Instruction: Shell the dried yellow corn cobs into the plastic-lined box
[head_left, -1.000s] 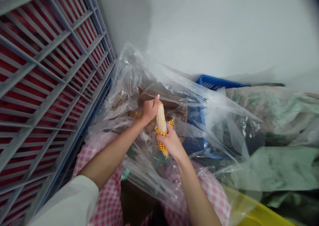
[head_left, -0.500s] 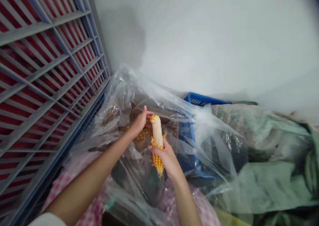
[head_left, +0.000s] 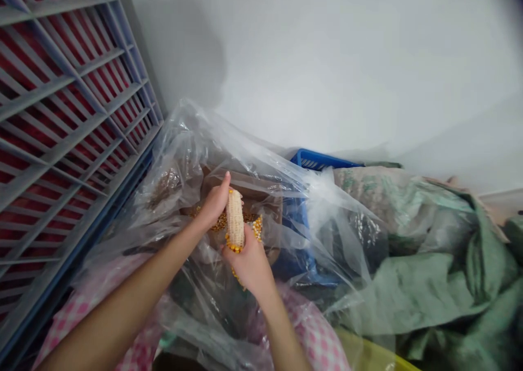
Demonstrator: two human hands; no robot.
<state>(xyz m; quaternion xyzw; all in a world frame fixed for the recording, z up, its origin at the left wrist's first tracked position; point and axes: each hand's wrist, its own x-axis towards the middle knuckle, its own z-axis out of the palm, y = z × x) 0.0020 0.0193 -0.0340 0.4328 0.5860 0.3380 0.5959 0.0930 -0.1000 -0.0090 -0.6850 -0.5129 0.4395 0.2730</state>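
A corn cob (head_left: pixel 235 218) stands upright between my hands, its upper length stripped pale and yellow kernels left around its lower part and at the tip. My right hand (head_left: pixel 250 262) is wrapped round the lower end and hides much of it. At the top, my left hand (head_left: pixel 216 201) grips the cob with its thumb raised and its fingers curled behind. Loose kernels (head_left: pixel 256 226) lie beneath, inside a clear plastic bag (head_left: pixel 192 137) spread open in front of me.
A grey-blue slatted crate (head_left: pixel 73 82) with red behind its slats rises on the left. A blue basket (head_left: pixel 304 157) stands by the white wall (head_left: pixel 306 60), partly under the plastic. Greenish woven sacks (head_left: pixel 425 289) are heaped on the right. Something yellow (head_left: pixel 368 352) shows at the bottom.
My left hand has closed in on the cob's top, where it was more open beside it. My right hand has turned the cob, showing a different bare side. The view has shifted slightly right.
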